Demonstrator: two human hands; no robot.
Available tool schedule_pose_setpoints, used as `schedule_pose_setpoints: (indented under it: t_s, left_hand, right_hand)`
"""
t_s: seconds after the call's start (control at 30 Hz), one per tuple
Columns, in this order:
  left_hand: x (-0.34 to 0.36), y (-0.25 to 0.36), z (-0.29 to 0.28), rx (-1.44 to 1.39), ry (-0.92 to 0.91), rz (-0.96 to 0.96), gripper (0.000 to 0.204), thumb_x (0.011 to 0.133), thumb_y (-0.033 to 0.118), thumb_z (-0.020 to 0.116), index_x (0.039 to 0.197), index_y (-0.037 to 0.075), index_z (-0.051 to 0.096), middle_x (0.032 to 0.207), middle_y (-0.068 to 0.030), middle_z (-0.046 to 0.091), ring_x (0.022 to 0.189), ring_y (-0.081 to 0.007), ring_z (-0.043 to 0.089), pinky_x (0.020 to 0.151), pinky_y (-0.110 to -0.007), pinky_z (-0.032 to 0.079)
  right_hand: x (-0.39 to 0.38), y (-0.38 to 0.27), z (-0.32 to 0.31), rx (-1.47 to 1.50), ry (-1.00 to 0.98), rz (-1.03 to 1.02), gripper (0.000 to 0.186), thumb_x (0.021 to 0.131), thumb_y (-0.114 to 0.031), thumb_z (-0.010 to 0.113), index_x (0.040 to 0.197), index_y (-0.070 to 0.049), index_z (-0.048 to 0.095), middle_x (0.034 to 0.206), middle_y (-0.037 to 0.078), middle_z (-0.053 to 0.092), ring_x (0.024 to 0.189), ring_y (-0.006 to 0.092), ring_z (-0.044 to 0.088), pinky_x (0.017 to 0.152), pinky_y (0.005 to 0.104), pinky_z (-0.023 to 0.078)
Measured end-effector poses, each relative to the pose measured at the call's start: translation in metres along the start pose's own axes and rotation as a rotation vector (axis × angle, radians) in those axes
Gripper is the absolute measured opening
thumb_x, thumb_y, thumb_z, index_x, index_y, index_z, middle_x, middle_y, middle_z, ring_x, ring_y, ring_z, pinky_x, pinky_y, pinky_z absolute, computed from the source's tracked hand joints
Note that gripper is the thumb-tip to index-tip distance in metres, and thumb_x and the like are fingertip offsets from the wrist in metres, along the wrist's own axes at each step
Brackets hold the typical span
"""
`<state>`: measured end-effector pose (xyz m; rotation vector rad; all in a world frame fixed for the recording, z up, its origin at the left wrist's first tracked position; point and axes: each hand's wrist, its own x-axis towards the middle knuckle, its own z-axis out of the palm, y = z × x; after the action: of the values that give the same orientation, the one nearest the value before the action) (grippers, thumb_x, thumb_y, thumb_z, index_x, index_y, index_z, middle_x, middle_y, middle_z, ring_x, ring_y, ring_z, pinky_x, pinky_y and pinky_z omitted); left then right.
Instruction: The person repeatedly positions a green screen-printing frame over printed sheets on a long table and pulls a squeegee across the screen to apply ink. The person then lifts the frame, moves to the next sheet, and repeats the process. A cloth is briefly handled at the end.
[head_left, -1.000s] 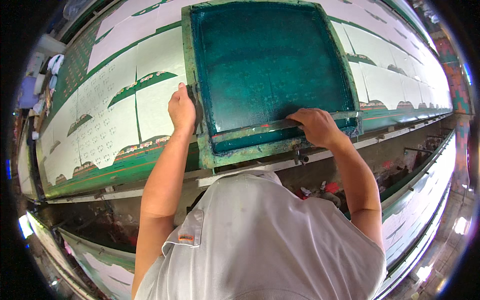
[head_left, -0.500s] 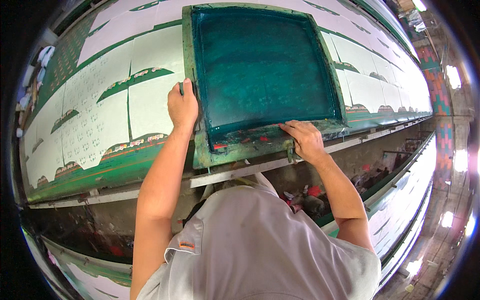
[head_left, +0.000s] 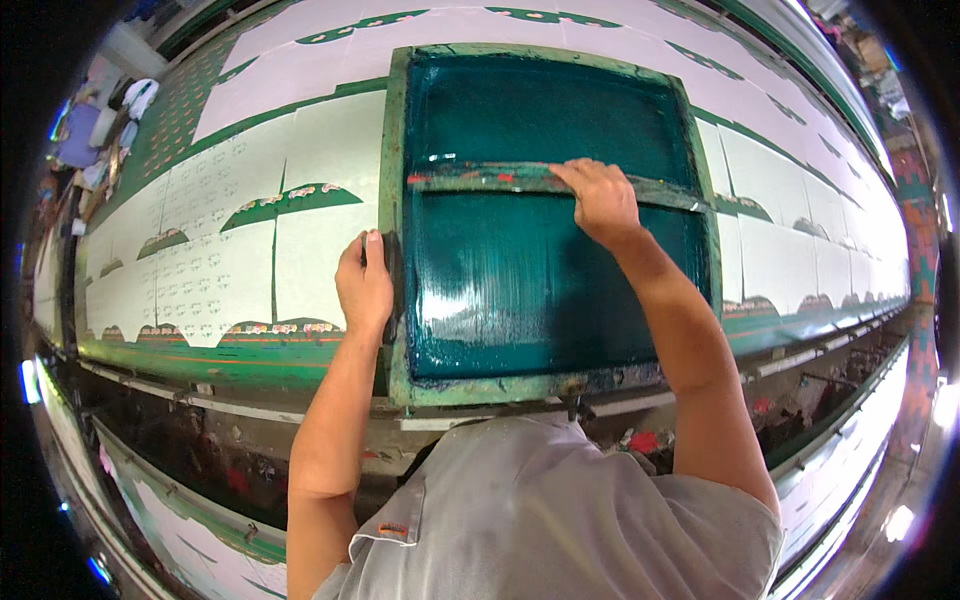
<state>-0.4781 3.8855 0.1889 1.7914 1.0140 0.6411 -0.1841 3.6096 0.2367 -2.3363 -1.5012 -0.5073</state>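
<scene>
A green-rimmed screen-printing frame (head_left: 397,150) lies over the printing table in front of me, its mesh (head_left: 545,110) dark teal. Across the mesh runs a paint-stained squeegee (head_left: 480,178), a little beyond the middle. My right hand (head_left: 602,205) is closed over the squeegee's bar, right of its centre. Wet, streaked teal ink (head_left: 500,300) shines on the near side of the bar. At the frame's left edge my left hand (head_left: 364,282) is closed around a dark grip on the rim, its thumb up. Most of that grip is hidden by the fingers.
Pale fabric panels (head_left: 320,235) with curved cut edges and small prints lie in rows on the green table (head_left: 230,365). A metal rail (head_left: 265,411) runs along its near edge. Another table with pale panels (head_left: 205,555) stands behind me. Bundled items (head_left: 140,97) sit far left.
My right hand has pushed the squeegee from the frame's near edge to past its middle, leaving a wet ink streak. My left hand keeps its hold. The whole view has shifted.
</scene>
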Motion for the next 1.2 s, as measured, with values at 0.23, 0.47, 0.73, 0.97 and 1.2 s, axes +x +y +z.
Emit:
schedule_pose_setpoints:
  t_s: [0.23,0.47,0.73,0.97,1.2]
  left_hand:
    - [-0.005,0.015,-0.005,0.045,0.021,-0.148,0.051,0.114,0.036,0.065,0.126,-0.012,0.076,0.114,-0.0229,0.081,0.107,-0.0234,0.074,0.096,-0.037,0.057]
    - [-0.006,0.012,-0.002,0.002,0.098,-0.116,0.045,0.113,0.031,0.068,0.124,-0.011,0.077,0.110,-0.0170,0.080,0.100,-0.0199,0.071,0.093,-0.035,0.056]
    - [-0.009,0.016,-0.001,0.026,0.125,-0.026,0.043,0.114,0.028,0.067,0.127,-0.013,0.075,0.110,-0.0148,0.079,0.100,-0.0166,0.068,0.093,-0.033,0.055]
    - [-0.005,0.019,-0.003,0.034,0.095,-0.110,0.044,0.113,0.030,0.068,0.125,-0.012,0.076,0.106,-0.0110,0.077,0.099,-0.0150,0.066,0.091,-0.032,0.054]
    - [-0.005,0.025,-0.001,0.117,0.106,-0.006,0.051,0.117,0.038,0.059,0.099,-0.008,0.074,0.081,0.0021,0.055,0.081,-0.0096,0.046,0.072,-0.032,0.042]
  right_hand:
    - [0.108,0.088,0.053,-0.078,-0.026,0.047,0.050,0.089,0.000,0.067,0.134,-0.020,0.078,0.119,0.008,0.077,0.112,0.0318,0.074,0.096,0.0472,0.057]
    - [0.175,0.134,0.045,-0.010,-0.167,0.130,0.051,0.094,-0.004,0.067,0.139,-0.024,0.075,0.130,0.010,0.078,0.118,0.0385,0.075,0.101,0.0531,0.061]
    - [0.179,0.148,0.061,-0.019,-0.121,0.118,0.047,0.098,-0.008,0.070,0.140,-0.027,0.075,0.131,0.010,0.078,0.120,0.0394,0.075,0.102,0.0543,0.061]
    - [0.209,0.174,0.058,-0.071,-0.318,0.002,0.048,0.100,-0.012,0.074,0.148,-0.020,0.071,0.141,0.015,0.075,0.130,0.0406,0.070,0.112,0.0534,0.055]
    - [0.184,0.155,0.048,0.004,-0.340,-0.033,0.050,0.096,-0.012,0.072,0.146,-0.019,0.072,0.134,0.019,0.076,0.126,0.0426,0.072,0.113,0.0558,0.056]
